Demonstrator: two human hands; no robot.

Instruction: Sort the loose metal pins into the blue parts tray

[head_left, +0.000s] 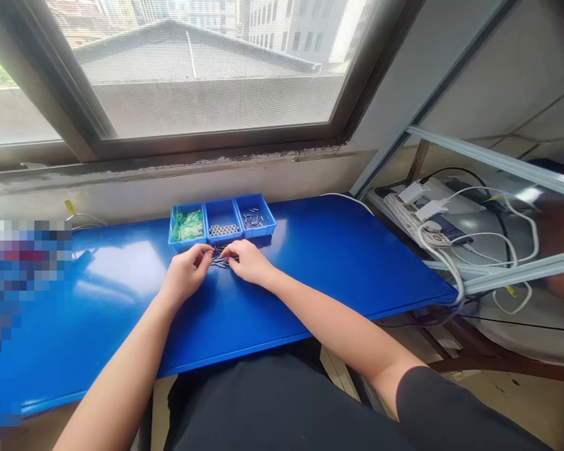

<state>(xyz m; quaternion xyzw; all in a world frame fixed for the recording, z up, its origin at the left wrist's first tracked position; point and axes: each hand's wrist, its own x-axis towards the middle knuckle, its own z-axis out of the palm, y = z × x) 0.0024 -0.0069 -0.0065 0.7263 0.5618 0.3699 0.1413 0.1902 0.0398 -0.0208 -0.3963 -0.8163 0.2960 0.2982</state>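
A small pile of thin dark metal pins (pixel 220 261), perhaps screws, lies on the blue table (pixel 319 269) between my two hands. My left hand (pixel 185 269) is at its left side, thumb and forefinger closed at the pile's edge. From the right my right hand (pixel 250 260) reaches over the pile with its fingers drawn together. What either hand pinches is too small to make out. Just behind stand three joined blue bins: the left bin (pixel 170 232) holds green plastic packets (pixel 188 224), the middle bin (pixel 220 212) silver ring-ended pieces (pixel 224 230), the right bin (pixel 271 220) more dark pins (pixel 254 218).
A wall and a window (pixel 207 103) rise behind the table. On the right, a metal frame (pixel 498 164) stands beside a power strip (pixel 411 216) with plugs and white cables (pixel 455 275). The table's far left is pixelated.
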